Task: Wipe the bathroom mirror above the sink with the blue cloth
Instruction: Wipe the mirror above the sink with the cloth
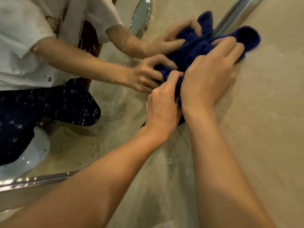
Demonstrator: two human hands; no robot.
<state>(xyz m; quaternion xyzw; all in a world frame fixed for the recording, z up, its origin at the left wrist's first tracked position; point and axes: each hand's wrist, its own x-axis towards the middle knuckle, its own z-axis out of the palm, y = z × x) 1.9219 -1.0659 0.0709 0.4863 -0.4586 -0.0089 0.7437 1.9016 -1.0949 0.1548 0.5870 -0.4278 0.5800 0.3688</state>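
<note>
The blue cloth is bunched against the mirror near its right edge. My right hand lies over the cloth with fingers curled into it and holds it on the glass. My left hand grips the lower end of the cloth, fingers curled round it. The mirror is spotted with water drops and dark specks. It reflects both hands, the cloth, and a person in a white shirt and dark trousers.
A chrome frame strip runs along the mirror's right edge, and another along its lower edge. Beige wall tile lies to the right. A white basin rim and a small round mirror show in the reflection.
</note>
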